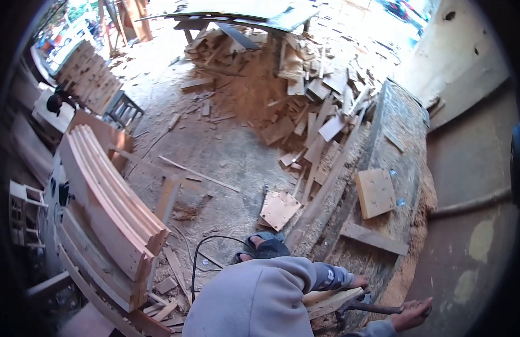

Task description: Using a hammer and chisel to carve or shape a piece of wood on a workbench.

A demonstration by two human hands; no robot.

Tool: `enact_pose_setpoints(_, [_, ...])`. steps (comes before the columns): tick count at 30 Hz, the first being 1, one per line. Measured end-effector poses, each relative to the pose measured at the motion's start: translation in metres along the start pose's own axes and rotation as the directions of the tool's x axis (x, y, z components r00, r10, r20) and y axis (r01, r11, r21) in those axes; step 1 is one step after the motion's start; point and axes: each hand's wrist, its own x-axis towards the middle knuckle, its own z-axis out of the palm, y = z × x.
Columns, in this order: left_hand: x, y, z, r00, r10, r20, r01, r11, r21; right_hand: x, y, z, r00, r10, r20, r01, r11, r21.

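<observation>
Head view: I've right hand [411, 314] clamped near end of dark straight-handled hammer [375, 307], likely for leverage; left hand [358, 282] at pale flat wooden board [334, 304], maybe steadying, can't tell grip.

bright light washes out the far end; dusty grey floor [232, 151], stained wall [456, 253] at right, possibly board.

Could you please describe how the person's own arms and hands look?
The left sleeve is light grey with a pale-marked dark panel; the visible right sleeve is plain grey. The left hand and right hand are ungloved.
</observation>
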Motion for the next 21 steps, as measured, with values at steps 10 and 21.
enact_pose_setpoints(10, [-0.022,0.010,-0.037,0.980,-0.090,-0.177,0.098,0.994,0.039,0.081,0.063,0.024,0.957,0.206,0.203,-0.213,0.977,0.015])
enact_pose_setpoints(21, [-0.045,0.011,-0.060,0.970,-0.008,-0.242,-0.056,0.964,-0.259,-0.057,-0.029,0.019,0.974,-0.122,0.192,0.106,0.990,0.089])
